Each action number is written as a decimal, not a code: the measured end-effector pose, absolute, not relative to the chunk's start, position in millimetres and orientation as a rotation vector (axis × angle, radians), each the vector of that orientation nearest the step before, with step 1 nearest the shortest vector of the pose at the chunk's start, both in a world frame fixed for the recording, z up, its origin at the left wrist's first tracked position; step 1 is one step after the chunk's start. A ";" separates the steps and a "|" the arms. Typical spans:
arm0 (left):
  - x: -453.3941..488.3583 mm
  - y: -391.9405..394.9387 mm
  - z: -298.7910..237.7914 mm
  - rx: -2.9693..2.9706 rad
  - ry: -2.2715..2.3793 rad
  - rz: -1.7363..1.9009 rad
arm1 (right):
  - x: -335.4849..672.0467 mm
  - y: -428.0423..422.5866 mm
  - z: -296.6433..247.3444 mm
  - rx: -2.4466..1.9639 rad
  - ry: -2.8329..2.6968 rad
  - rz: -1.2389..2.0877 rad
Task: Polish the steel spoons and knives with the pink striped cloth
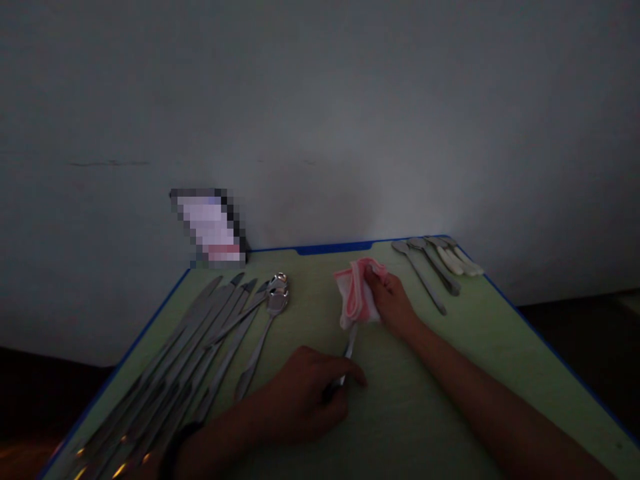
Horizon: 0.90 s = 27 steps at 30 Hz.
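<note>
My left hand [305,393] is closed around the handle end of a metal utensil [349,349] that lies on the green table [450,373]. The utensil's far end is hidden inside a pink and white cloth [356,293]. My right hand [393,300] grips that cloth, bunched around the utensil's head. The scene is dim, so I cannot tell whether the utensil is a spoon, fork or knife.
Several knives [200,347] and spoons [273,300] lie in a row at the left of the table. Several more spoons [435,263], some with pale handles, lie at the far right corner. A blurred-out object [210,227] stands against the grey wall behind.
</note>
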<state>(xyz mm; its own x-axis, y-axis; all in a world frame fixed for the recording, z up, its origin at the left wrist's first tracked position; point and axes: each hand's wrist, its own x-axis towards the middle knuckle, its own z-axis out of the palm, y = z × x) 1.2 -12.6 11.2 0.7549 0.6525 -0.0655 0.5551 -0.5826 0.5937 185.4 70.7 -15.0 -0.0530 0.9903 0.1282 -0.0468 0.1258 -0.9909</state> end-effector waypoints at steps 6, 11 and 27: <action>-3.3 -5.8 15.0 2.315 0.831 0.253 | 165.7 50.4 -11.4 -1.162 -1.132 1.239; -4.4 -2.7 8.4 2.251 0.812 0.396 | 141.5 28.8 -12.1 -1.145 -1.129 1.320; -4.1 -12.6 8.5 2.539 0.683 0.263 | 158.6 49.4 -18.6 -0.985 -0.870 1.325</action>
<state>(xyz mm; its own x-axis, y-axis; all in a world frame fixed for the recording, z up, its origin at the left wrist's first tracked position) -4.1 -12.6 8.5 0.8559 0.5141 0.0560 0.4188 -0.7525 0.5082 158.6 49.4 -18.6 0.0682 0.9969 -0.0381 -0.3612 -0.0110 -0.9324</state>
